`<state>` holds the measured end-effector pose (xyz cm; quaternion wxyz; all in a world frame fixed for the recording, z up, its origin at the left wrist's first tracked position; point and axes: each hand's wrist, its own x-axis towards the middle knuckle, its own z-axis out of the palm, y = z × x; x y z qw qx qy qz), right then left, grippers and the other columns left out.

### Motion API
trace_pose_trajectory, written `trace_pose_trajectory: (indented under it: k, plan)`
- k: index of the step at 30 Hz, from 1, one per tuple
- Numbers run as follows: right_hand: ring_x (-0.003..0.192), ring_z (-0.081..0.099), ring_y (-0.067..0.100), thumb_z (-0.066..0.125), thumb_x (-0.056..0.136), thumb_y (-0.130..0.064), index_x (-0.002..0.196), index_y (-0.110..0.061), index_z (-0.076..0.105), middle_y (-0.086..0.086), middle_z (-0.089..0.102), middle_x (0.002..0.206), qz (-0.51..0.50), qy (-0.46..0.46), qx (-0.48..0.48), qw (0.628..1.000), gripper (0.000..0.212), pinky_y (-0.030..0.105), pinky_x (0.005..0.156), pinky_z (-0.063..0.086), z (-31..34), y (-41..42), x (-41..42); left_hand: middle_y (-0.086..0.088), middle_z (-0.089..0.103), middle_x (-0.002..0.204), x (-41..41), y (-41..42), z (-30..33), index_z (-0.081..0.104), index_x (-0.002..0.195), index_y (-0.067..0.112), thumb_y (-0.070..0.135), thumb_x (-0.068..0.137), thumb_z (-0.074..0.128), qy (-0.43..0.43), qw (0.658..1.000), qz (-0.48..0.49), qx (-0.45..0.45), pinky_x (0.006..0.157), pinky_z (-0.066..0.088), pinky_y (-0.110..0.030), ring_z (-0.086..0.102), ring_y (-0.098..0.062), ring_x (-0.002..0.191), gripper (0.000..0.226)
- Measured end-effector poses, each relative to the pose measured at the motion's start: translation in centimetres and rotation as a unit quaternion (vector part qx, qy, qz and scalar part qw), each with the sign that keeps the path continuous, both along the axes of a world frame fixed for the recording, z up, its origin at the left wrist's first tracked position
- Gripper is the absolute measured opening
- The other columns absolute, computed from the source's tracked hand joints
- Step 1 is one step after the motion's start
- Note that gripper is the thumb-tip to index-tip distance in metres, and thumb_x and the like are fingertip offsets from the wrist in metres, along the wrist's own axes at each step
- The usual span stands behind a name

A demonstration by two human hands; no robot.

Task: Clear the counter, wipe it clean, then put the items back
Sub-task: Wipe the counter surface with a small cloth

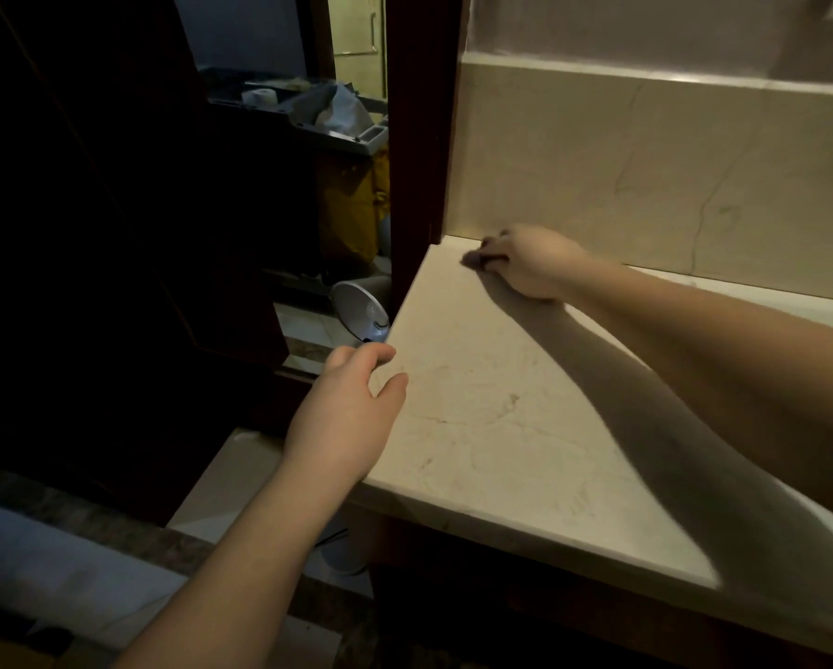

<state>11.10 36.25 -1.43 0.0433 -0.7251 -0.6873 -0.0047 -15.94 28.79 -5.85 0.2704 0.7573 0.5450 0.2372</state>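
A pale marble counter (492, 427) fills the middle of the view, with nothing standing on the visible part. My right hand (530, 263) lies on its far left corner, close to the backsplash, fingers closed on a small dark cloth (477, 258) pressed flat to the stone. My left hand (352, 408) hangs at the counter's left edge, fingers loosely apart, thumb over the marble, holding nothing.
A dark wooden post (419, 118) rises at the counter's back left corner. Beyond it stands a cleaning cart (318, 113) with a toilet roll and a yellow bag. A white round bin (361, 311) sits on the floor below. A dark door (91, 210) fills the left.
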Motion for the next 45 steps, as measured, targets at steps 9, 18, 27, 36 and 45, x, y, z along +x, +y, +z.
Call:
trace_pose_trajectory:
  k: [9,18,27,36,45]
  plan:
    - [0.102,0.06,0.034,0.043,0.094,-0.038,0.114,-0.025,0.066,0.006,0.063,0.114,-0.09,-0.05,0.006,0.995,0.034,0.037,0.082,0.051,-1.1,3.4,0.8,0.015,0.043,0.134,-0.1,-0.2,0.2,0.048,0.133,0.032,0.043,0.097,0.049,0.0,1.0,0.001,-0.002,0.069,0.043,-0.025,0.045,0.005,0.073,0.038]
    - [0.106,0.058,0.036,0.041,0.096,-0.028,0.117,-0.021,0.066,0.011,0.062,0.118,-0.122,-0.076,0.038,0.989,0.034,0.034,0.08,0.047,-0.8,1.2,2.0,0.014,0.043,0.135,0.0,-0.1,-0.1,0.048,0.133,0.032,0.044,0.097,0.049,0.0,1.0,0.0,0.004,0.062,0.04,-0.02,0.044,0.002,0.078,0.038]
    - [0.107,0.053,0.034,0.043,0.099,-0.031,0.123,-0.019,0.061,0.011,0.056,0.115,0.006,-0.043,-0.002,0.999,0.032,0.035,0.083,0.042,0.0,-1.8,1.0,0.014,0.046,0.13,0.0,-0.2,-0.2,0.05,0.13,0.032,0.044,0.096,0.05,-0.004,1.0,0.006,0.018,0.065,0.042,-0.023,0.044,0.008,0.074,0.037]
    - [0.113,0.052,0.029,0.047,0.098,-0.031,0.124,-0.03,0.062,0.005,0.057,0.118,-0.025,-0.015,0.036,0.999,0.03,0.032,0.085,0.039,-0.2,-2.4,3.8,0.014,0.047,0.127,0.0,-0.1,-0.1,0.052,0.129,0.031,0.043,0.095,0.051,-0.002,1.0,0.01,0.027,0.063,0.041,-0.021,0.047,0.0,0.079,0.036]
    - [0.106,0.054,0.023,0.051,0.096,-0.032,0.122,-0.03,0.063,0.0,0.057,0.113,0.1,0.004,0.056,0.993,0.029,0.027,0.081,0.037,-1.0,-7.7,1.1,0.014,0.048,0.126,0.0,-0.3,0.1,0.052,0.129,0.03,0.043,0.095,0.052,-0.008,1.0,0.012,0.026,0.068,0.039,-0.023,0.045,0.001,0.088,0.036]
